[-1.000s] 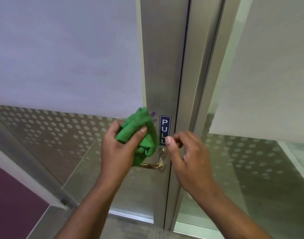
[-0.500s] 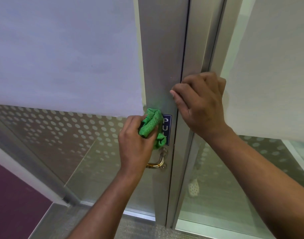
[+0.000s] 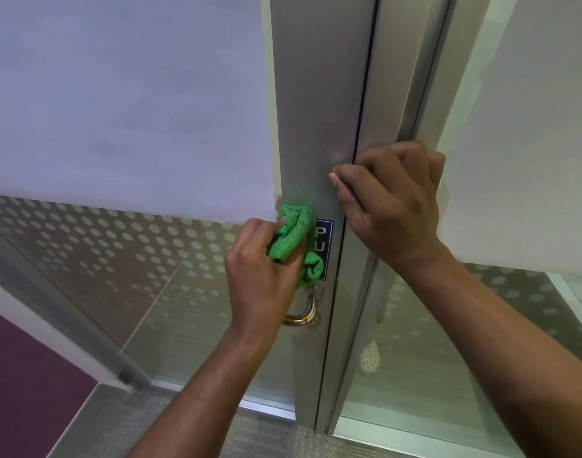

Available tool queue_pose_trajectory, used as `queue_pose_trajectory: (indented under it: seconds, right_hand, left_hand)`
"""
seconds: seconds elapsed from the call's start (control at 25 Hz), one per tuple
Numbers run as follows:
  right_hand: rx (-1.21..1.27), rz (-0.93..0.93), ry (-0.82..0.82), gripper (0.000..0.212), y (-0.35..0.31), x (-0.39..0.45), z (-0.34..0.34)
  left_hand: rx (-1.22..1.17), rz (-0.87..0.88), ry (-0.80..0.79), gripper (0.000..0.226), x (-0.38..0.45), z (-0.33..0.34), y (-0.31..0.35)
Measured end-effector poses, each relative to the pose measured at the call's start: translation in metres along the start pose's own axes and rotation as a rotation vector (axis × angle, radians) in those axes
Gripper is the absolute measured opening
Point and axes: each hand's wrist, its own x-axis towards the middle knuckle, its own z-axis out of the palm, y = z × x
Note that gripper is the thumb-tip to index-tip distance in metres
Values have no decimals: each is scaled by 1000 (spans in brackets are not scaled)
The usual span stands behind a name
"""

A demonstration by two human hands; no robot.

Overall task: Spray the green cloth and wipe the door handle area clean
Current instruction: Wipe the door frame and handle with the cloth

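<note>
My left hand [image 3: 260, 276] grips a bunched green cloth [image 3: 293, 239] and presses it against the metal door stile [image 3: 316, 127], beside the blue PULL sticker [image 3: 323, 239] and just above the curved metal door handle [image 3: 304, 312]. The cloth covers the sticker's lower left part. My right hand [image 3: 395, 206] is curled, fingers wrapped around the door's edge higher up at the gap with the frame; it holds no object. No spray bottle is in view.
Frosted glass with a dotted band [image 3: 134, 239] fills the door on the left. A second glass panel [image 3: 514, 127] stands on the right behind a metal frame post [image 3: 355, 325]. Grey carpet [image 3: 250, 434] lies below, with a purple wall panel [image 3: 25, 375] at lower left.
A second ago my right hand was low by the handle; it rose to the door's edge. My left hand carried the cloth rightward, up against the PULL sticker, and has held about there since.
</note>
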Motion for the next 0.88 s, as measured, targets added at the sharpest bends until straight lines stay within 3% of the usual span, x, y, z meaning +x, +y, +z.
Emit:
queue_pose_trajectory:
  seconds: [0.16, 0.36, 0.6, 0.8, 0.88]
  right_hand:
    - [-8, -12, -5, 14, 0, 0, 1]
    - [-17, -17, -1, 14, -1, 0, 0]
    - [-26, -27, -17, 13, -2, 1, -1]
    - [-30, -19, -7, 14, -2, 2, -2]
    - [-28, -21, -10, 14, -2, 2, -1]
  left_hand:
    - [26, -37, -70, 20, -9, 0, -2]
    - [14, 1, -35, 19, 10, -1, 8]
    - [111, -151, -164, 13, -9, -2, 5]
    - [42, -12, 5, 13, 17, -2, 24]
    - [47, -10, -6, 15, 14, 0, 19]
